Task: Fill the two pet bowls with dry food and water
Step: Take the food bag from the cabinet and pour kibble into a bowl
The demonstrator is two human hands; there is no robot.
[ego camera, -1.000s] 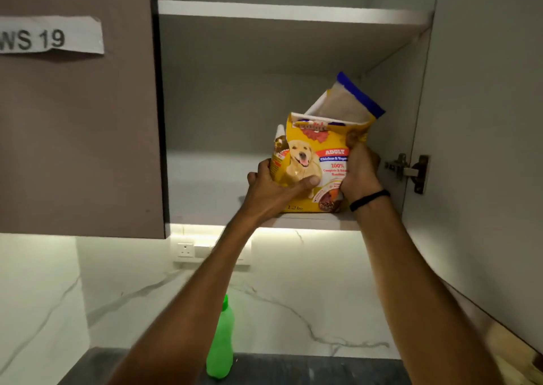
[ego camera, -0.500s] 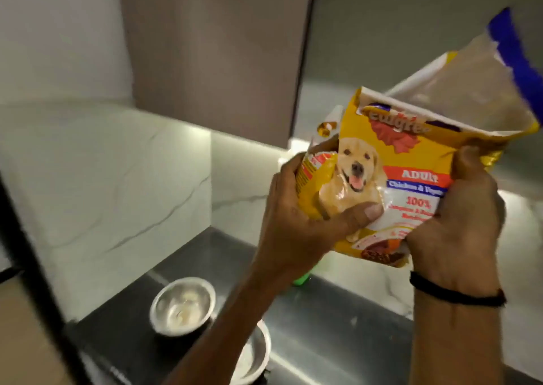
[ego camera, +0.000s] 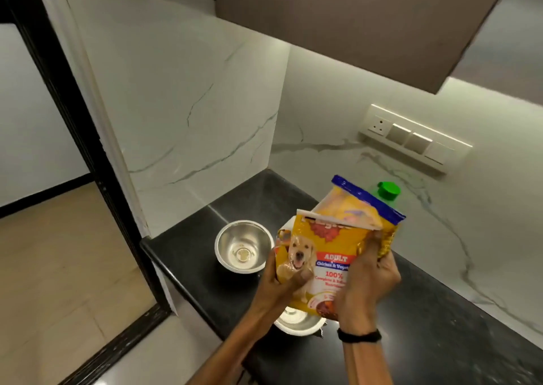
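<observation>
A home kitchen: black stone counter (ego camera: pixel 440 311), marble-look backsplash (ego camera: pixel 338 114), wall cabinet (ego camera: pixel 367 23) above, switch panel (ego camera: pixel 411 138).

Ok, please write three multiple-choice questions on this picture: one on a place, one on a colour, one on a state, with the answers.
1. Where is the food bag?
A. held above the counter
B. on a cupboard shelf
C. on the floor

2. What colour is the cap behind the bag?
A. red
B. green
C. white

3. What state is the far bowl in?
A. full of water
B. heaped with dry food
C. not filled yet

Answers:
1 A: the left hand and the right hand grip it in the air.
2 B: the cap is bright green.
3 C: its steel bottom shows.
</observation>
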